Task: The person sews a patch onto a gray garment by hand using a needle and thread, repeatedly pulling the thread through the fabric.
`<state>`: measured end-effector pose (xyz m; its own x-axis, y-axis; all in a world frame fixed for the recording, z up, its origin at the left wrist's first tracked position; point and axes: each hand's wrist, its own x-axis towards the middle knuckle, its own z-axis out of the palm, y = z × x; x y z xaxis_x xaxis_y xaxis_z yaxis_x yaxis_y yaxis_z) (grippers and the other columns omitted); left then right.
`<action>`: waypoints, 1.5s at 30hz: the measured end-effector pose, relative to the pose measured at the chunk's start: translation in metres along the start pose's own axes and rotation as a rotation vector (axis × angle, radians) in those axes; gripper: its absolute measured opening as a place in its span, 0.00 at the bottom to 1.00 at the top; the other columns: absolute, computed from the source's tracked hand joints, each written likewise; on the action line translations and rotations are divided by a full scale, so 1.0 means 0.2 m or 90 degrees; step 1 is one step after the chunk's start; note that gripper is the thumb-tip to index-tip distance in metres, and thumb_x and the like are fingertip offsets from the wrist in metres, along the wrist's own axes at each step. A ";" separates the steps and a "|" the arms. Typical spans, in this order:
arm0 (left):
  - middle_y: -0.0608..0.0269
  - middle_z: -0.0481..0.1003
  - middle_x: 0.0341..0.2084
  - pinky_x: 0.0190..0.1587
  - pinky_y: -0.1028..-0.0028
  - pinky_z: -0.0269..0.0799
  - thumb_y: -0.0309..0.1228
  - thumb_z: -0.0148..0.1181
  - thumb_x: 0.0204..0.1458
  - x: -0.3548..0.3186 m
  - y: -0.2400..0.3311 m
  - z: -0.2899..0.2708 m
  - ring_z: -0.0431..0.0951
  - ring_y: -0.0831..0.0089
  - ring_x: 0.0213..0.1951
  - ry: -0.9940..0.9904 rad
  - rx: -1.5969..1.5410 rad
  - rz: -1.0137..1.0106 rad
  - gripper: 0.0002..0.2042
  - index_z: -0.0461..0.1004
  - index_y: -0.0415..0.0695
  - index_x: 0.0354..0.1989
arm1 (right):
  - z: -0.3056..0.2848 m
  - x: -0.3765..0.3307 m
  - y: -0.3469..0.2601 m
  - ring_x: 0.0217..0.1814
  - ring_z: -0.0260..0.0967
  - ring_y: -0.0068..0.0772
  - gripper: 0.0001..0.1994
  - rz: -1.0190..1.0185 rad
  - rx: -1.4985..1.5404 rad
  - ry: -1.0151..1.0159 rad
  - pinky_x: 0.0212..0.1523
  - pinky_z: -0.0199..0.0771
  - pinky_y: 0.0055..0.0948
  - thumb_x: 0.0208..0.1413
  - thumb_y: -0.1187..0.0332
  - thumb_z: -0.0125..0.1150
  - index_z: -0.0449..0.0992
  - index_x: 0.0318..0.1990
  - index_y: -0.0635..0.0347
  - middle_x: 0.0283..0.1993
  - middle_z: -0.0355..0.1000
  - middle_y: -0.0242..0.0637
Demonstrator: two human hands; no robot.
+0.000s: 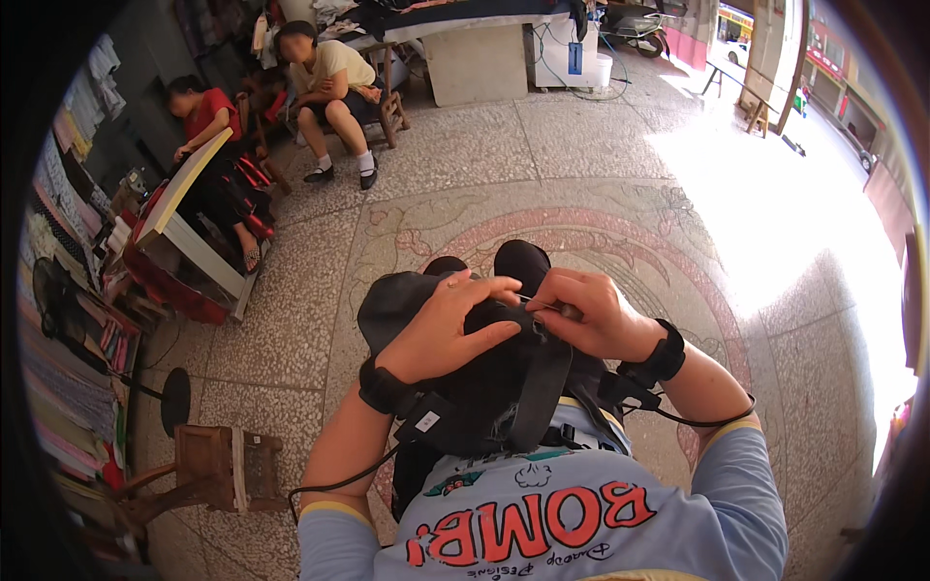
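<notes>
Black cloth (489, 358) lies across my lap, with a black strap or waistband (542, 392) running down its middle toward my shirt. My right hand (601, 308) is closed in a pinch on a thin metal tool (572, 312); its rounded end shows beside the fingers. The slim shaft points left toward my left fingertips. My left hand (441, 324) rests over the cloth with thumb and index finger apart, the index fingertip close to the tool's tip. Whether they touch, I cannot tell. Loose frayed threads show near the strap.
Two people sit at the back left, one on a wooden chair (392, 111), one behind a tilted table (184, 184). A wooden stool (228, 470) and a black fan (58, 300) stand at left beside stacked fabrics (77, 407). A white bucket (603, 70) is at the back.
</notes>
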<state>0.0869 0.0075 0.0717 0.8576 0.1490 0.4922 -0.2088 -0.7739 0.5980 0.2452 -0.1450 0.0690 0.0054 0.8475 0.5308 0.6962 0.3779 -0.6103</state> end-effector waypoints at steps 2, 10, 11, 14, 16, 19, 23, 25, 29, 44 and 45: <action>0.57 0.74 0.34 0.44 0.70 0.65 0.31 0.58 0.48 0.01 -0.06 0.03 0.72 0.64 0.38 -0.185 -0.092 -0.050 0.12 0.72 0.38 0.39 | -0.01 0.00 0.01 0.22 0.65 0.33 0.05 0.021 0.015 -0.014 0.22 0.64 0.27 0.49 0.74 0.58 0.70 0.32 0.63 0.25 0.67 0.38; 0.61 0.72 0.22 0.32 0.76 0.64 0.25 0.61 0.45 -0.07 -0.04 0.15 0.71 0.74 0.26 0.083 -0.126 -0.118 0.06 0.73 0.37 0.29 | -0.06 -0.07 -0.09 0.16 0.54 0.10 0.09 0.390 0.515 0.002 0.15 0.53 0.13 0.60 0.69 0.42 0.69 0.36 0.62 0.22 0.65 0.26; 0.61 0.72 0.22 0.32 0.76 0.64 0.25 0.61 0.45 -0.07 -0.03 0.15 0.71 0.74 0.26 0.084 -0.126 -0.122 0.06 0.73 0.37 0.29 | -0.05 -0.10 -0.13 0.16 0.55 0.12 0.09 0.388 0.458 -0.036 0.16 0.54 0.14 0.60 0.70 0.41 0.69 0.37 0.63 0.22 0.64 0.27; 0.61 0.71 0.22 0.33 0.74 0.63 0.25 0.61 0.43 -0.07 0.01 0.14 0.71 0.68 0.27 0.098 -0.060 -0.078 0.06 0.73 0.38 0.29 | 0.06 -0.18 -0.15 0.19 0.59 0.16 0.09 0.243 0.300 -0.069 0.21 0.60 0.19 0.58 0.73 0.42 0.69 0.42 0.64 0.21 0.64 0.30; 0.61 0.70 0.22 0.35 0.72 0.62 0.26 0.61 0.42 -0.07 0.02 0.14 0.71 0.63 0.28 0.086 -0.029 -0.037 0.06 0.72 0.40 0.28 | 0.10 -0.19 -0.14 0.21 0.61 0.18 0.11 0.229 0.280 -0.049 0.24 0.63 0.22 0.57 0.75 0.43 0.68 0.45 0.65 0.19 0.63 0.31; 0.62 0.68 0.21 0.33 0.74 0.62 0.22 0.61 0.41 -0.07 0.02 0.13 0.68 0.67 0.26 0.082 0.002 -0.001 0.06 0.72 0.39 0.27 | 0.10 -0.19 -0.12 0.20 0.60 0.18 0.11 0.241 0.201 -0.031 0.24 0.62 0.22 0.55 0.75 0.45 0.69 0.45 0.64 0.18 0.62 0.31; 0.62 0.66 0.20 0.34 0.74 0.59 0.22 0.60 0.42 -0.07 0.03 0.11 0.67 0.68 0.26 0.040 -0.005 -0.013 0.05 0.72 0.39 0.27 | 0.11 -0.20 -0.11 0.19 0.60 0.19 0.11 0.231 0.167 0.012 0.23 0.62 0.23 0.54 0.76 0.46 0.71 0.44 0.63 0.18 0.62 0.33; 0.62 0.65 0.20 0.35 0.74 0.58 0.23 0.59 0.42 -0.08 0.03 0.10 0.66 0.69 0.26 0.023 -0.024 -0.015 0.04 0.71 0.39 0.27 | 0.11 -0.20 -0.11 0.19 0.60 0.20 0.11 0.228 0.159 0.022 0.22 0.62 0.23 0.53 0.76 0.47 0.71 0.43 0.63 0.18 0.62 0.33; 0.63 0.65 0.20 0.35 0.74 0.58 0.23 0.59 0.43 -0.08 0.03 0.09 0.66 0.69 0.26 0.010 -0.036 -0.020 0.04 0.71 0.39 0.27 | 0.09 -0.20 -0.12 0.19 0.62 0.22 0.10 0.259 0.165 0.021 0.22 0.62 0.23 0.53 0.76 0.48 0.72 0.42 0.64 0.18 0.64 0.35; 0.63 0.66 0.21 0.36 0.74 0.58 0.24 0.58 0.44 -0.08 0.03 0.10 0.66 0.70 0.27 -0.007 -0.057 -0.028 0.04 0.71 0.39 0.27 | 0.08 -0.20 -0.12 0.20 0.62 0.22 0.08 0.244 0.154 0.010 0.23 0.62 0.23 0.52 0.76 0.49 0.71 0.40 0.64 0.21 0.66 0.36; 0.63 0.66 0.21 0.36 0.74 0.58 0.24 0.58 0.44 -0.08 0.03 0.10 0.66 0.70 0.27 -0.003 -0.063 -0.033 0.04 0.71 0.39 0.27 | 0.08 -0.20 -0.13 0.20 0.62 0.22 0.08 0.242 0.153 0.008 0.23 0.62 0.23 0.52 0.76 0.49 0.71 0.40 0.64 0.21 0.66 0.36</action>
<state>0.0805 -0.0112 0.0547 0.8705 0.1839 0.4564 -0.2093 -0.7010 0.6817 0.2156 -0.1816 0.0540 0.2378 0.9390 0.2485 0.4564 0.1178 -0.8819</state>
